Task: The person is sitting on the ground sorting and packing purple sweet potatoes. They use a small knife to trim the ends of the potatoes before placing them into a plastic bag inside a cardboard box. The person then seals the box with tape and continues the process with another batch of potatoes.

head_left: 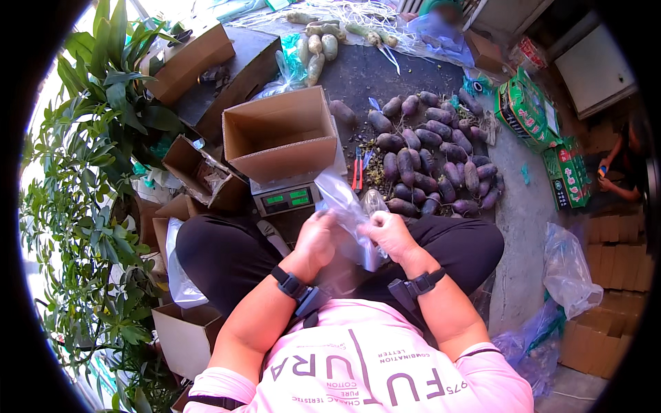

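Between my knees, my left hand (318,236) and my right hand (390,233) both grip a clear plastic bag (351,219), blurred in places. Just beyond it stands an open, upright cardboard box (279,137) on a digital scale (286,199) with lit green displays. I see no contents in the part of the box that shows. Right of the scale lies a pair of red-handled snips (357,170). A large pile of dark purple radishes (428,149) spreads over the ground ahead of my right knee. Another clear plastic piece (374,201) lies beside my right hand.
Pale green radishes (323,46) lie at the far side. Leafy plants (93,206) and several cardboard boxes (181,340) crowd the left. Green printed packages (526,111), a clear plastic bag (570,268) and stacked cardboard (599,330) stand right, near another person's hands (605,178).
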Demonstrator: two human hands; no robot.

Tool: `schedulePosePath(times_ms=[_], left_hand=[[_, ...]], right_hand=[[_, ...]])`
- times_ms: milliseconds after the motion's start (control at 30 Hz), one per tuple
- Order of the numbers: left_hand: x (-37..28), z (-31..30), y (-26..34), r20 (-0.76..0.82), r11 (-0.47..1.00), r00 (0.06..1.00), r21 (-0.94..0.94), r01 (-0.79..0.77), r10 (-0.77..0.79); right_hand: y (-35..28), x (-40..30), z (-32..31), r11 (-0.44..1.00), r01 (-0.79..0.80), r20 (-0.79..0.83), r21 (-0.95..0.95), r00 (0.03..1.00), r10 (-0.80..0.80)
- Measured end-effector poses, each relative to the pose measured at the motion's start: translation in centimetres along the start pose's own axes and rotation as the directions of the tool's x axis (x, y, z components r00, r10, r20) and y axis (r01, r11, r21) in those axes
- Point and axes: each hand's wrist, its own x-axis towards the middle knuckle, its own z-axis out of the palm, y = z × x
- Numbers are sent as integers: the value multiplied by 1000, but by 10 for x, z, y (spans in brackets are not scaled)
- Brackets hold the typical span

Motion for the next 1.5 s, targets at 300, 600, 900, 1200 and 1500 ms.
schedulePosePath(times_ms=[300,600,900,1200,1500], left_hand=[[-2,-10,0,116,797,959,535,-280,259],[44,-88,0,-267,658,775,713,-240,573],[16,23,7,373,104,662,819,-564,650],[3,19,80,482,-317,285,823,-471,828],[-64,53,101,272,760,949,580,-293,159]], right_hand=[[-7,49,-59,598,311,-497,739,851,171],[-94,18,-127,864,492,-751,104,608,-256],[-138,-49,10,760,471,-77,-449,827,-557],[-147,-48,-84,256,88,-95,-963,777,-622],[-156,-47,-84,423,-126,-408,-897,603,-686]])
